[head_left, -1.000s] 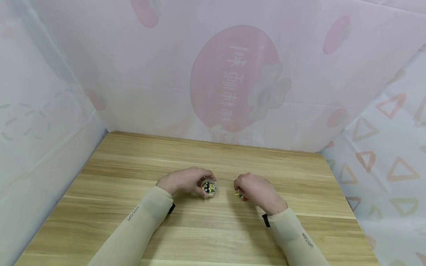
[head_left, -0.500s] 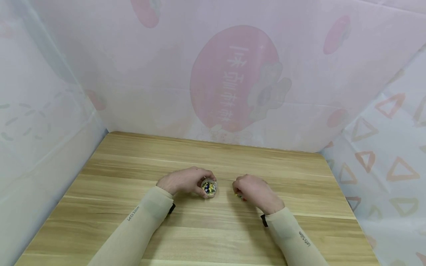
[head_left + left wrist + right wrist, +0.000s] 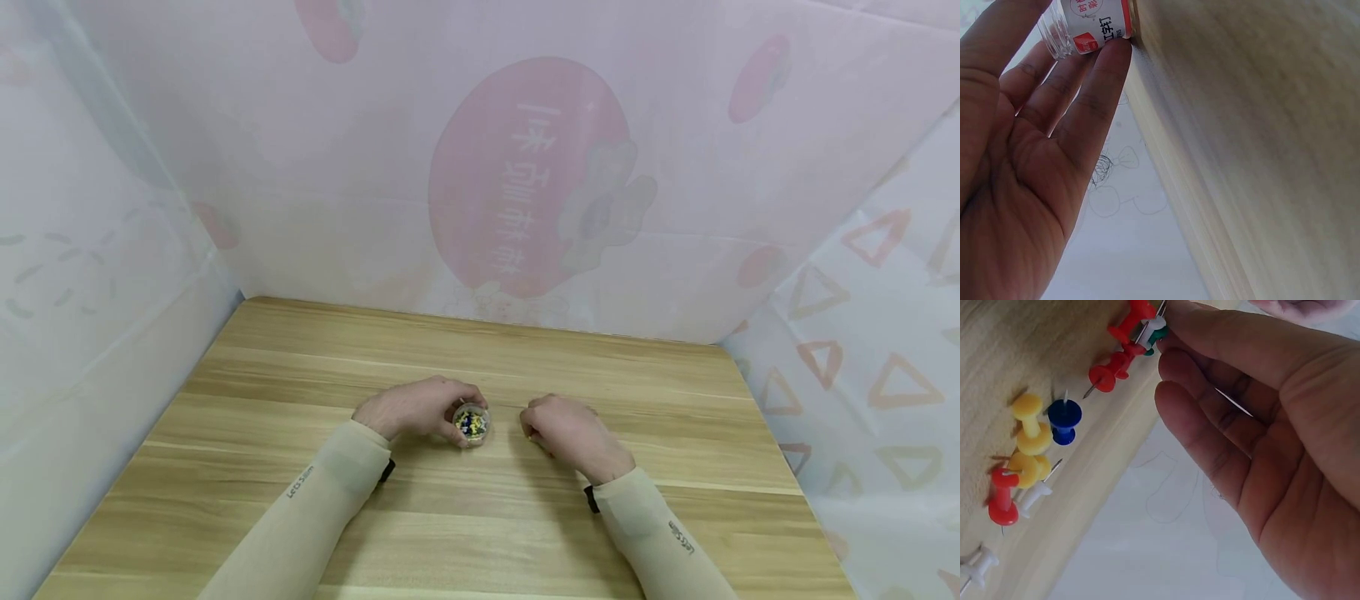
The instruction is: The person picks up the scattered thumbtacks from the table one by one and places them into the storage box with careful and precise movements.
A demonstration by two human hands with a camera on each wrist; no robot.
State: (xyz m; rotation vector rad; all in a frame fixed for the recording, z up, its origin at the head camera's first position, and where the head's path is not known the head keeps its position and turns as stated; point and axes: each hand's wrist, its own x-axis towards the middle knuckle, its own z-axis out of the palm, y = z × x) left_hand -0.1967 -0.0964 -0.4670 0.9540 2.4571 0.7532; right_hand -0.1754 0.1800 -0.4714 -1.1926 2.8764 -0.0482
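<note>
In the head view my left hand (image 3: 423,408) holds a small round clear jar (image 3: 472,425) of multicoloured push pins, thumb and fingers around its side. The jar's white and red label (image 3: 1094,28) shows in the left wrist view. My right hand (image 3: 573,429) is low over the table with curled fingers, to the right of the jar. In the right wrist view, its thumb and a finger pinch at a push pin whose needle (image 3: 1162,307) shows; the fingertips are partly cut off. Red push pins (image 3: 1105,376) and a green one (image 3: 1157,340) lie close by.
Further from my right fingers, a blue push pin (image 3: 1065,419), a yellow one (image 3: 1032,425), a red one (image 3: 1003,497) and white ones (image 3: 979,567) lie scattered. The wooden table (image 3: 300,342) meets cloth walls at the back (image 3: 360,208) and sides.
My right hand has shifted slightly to the left, covering more of the loose push pins in the head view. My left hand and the jar stay in place.
</note>
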